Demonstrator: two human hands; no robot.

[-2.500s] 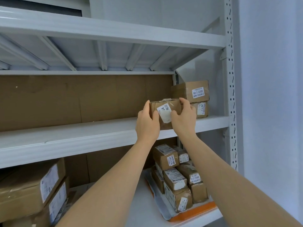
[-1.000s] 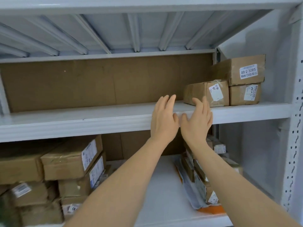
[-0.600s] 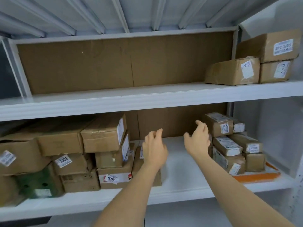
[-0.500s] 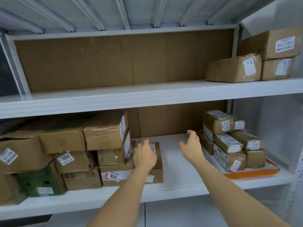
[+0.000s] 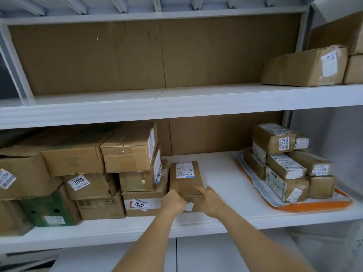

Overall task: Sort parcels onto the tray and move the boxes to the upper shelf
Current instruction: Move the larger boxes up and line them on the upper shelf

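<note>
Both my hands close on a flat cardboard parcel (image 5: 185, 178) lying on the lower shelf (image 5: 225, 218), just right of the stacked cartons (image 5: 129, 154) and well left of the orange tray (image 5: 314, 208) of small parcels. My left hand (image 5: 173, 201) curls round its near left corner; my right hand (image 5: 211, 199) lies on the near right corner, fingers (image 5: 202, 190) bent over the top edge. To lift it well, I judge I should slide it toward me clear of the carton marked 2010 (image 5: 140, 205) that it touches, get fingers beneath both near corners, keep it level, then raise it to the upper shelf (image 5: 157, 104), whose bare stretch runs above and left of my grip, beside the long box (image 5: 302, 68) up to the right. My thumbs and the parcel's near face are hidden behind my hands. I cannot tell if it rests on a second box. The shelf's right-hand boxes are cut off at the frame edge, and the parcel's white label (image 5: 185, 169) is too small to read.
</note>
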